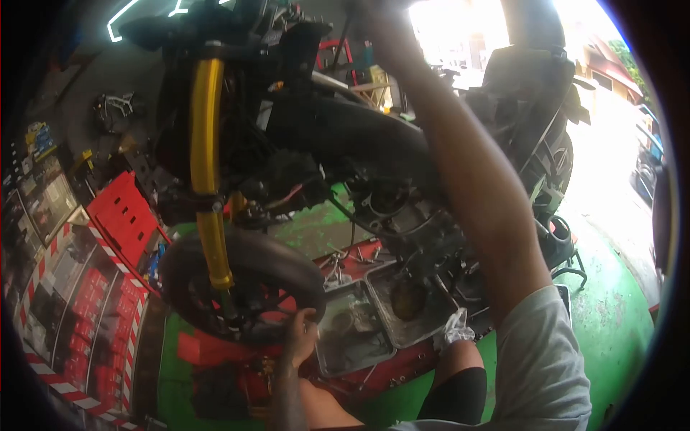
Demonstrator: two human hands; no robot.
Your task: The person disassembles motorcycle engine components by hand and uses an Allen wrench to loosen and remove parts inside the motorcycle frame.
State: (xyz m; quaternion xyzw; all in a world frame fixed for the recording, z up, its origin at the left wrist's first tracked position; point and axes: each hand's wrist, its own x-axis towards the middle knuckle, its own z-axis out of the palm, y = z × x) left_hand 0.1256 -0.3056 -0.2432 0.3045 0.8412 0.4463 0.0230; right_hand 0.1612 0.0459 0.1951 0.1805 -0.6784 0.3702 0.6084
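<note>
A partly stripped motorcycle (pixel 345 136) stands before me, with a gold fork tube (pixel 205 129) and a black front tyre (pixel 248 266) on the left. My left hand (pixel 305 336) is low beside the tyre's right edge, its fingers bent together; what they hold, if anything, is hidden. Raised high over the motorcycle, my right hand (pixel 381 18) reaches toward the handlebar area at the top. Motion smears its fingers, so its grip is unclear. Just right of my left hand lies a metal tray (pixel 394 350) with dark contents.
Another tray (pixel 392 327) holds a round dark part. Loose tools (pixel 338 266) lie behind the trays on a red surface. A crumpled white plastic bag (pixel 458 327) is by my knee. Left stand a red panel (pixel 123 223) and a display case (pixel 79 323) with striped edging. The floor (pixel 604 316) is green.
</note>
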